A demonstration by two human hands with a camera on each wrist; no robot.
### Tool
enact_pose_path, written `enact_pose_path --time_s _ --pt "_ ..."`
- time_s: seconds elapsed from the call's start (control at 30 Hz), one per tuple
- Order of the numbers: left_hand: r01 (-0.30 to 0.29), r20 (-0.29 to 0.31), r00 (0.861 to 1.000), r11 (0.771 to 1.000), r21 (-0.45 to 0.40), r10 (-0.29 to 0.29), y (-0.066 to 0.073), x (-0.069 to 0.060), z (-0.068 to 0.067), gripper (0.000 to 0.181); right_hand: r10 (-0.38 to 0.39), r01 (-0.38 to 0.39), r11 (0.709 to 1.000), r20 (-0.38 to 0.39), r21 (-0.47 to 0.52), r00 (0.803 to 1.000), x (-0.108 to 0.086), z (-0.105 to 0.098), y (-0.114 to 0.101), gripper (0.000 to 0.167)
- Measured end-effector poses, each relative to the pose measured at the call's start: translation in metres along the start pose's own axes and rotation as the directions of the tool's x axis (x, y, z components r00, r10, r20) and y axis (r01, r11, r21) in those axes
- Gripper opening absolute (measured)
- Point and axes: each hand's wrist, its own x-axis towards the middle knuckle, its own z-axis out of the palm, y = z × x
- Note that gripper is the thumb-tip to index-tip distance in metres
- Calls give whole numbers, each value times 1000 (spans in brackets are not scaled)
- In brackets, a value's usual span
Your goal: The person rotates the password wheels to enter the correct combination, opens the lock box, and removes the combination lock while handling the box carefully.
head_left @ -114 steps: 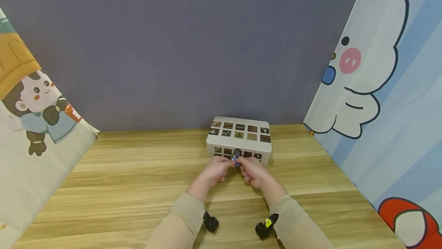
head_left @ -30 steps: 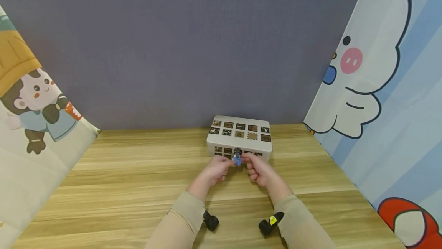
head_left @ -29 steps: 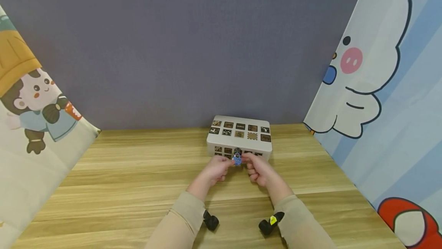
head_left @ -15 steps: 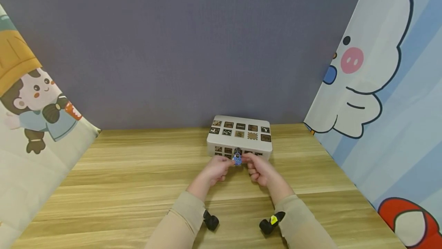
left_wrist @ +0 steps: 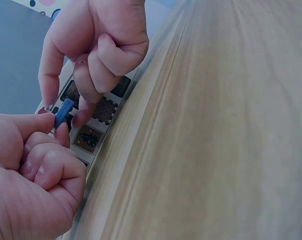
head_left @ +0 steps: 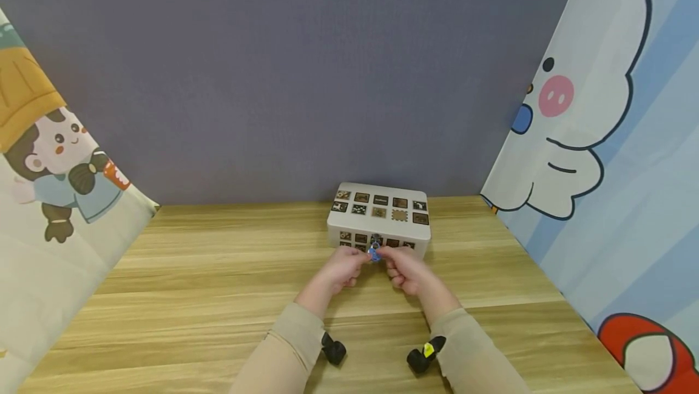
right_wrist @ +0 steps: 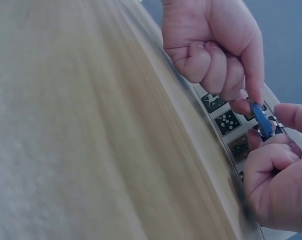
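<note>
- Left hand (head_left: 341,268) is pinching a blue padlock (head_left: 374,254) between thumb and forefinger, while its other fingers are curling in toward the palm.
- Right hand (head_left: 406,269) is facing it from the other side; its thumb and forefinger are flanking the padlock and the remaining fingers are folding under. Whether it is gripping anything, I cannot tell.
- Between the two hands, the padlock is sitting just in front of the middle of the front wall of a white box (head_left: 360,221), right below a metal clasp (head_left: 376,238).
- Small square pictures are covering the box's top and front; it is resting on a wood-grain table (head_left: 218,291), near a grey panel (head_left: 300,78) that is standing behind.
- Beige sleeves (head_left: 286,336) are covering both forearms.
- Printed sheets are flanking the table: the left sheet (head_left: 33,285) is showing a figure in a mustard hat, the right sheet (head_left: 590,66) a white character with a pink snout.
</note>
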Motion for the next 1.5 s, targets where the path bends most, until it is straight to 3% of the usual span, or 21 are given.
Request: enact_pose_path --time_s 1.5 --pt "-2 -12 1000 1000 21 2 3 -3 1 28 -22 19 995 -32 -98 999 5 8 5 26"
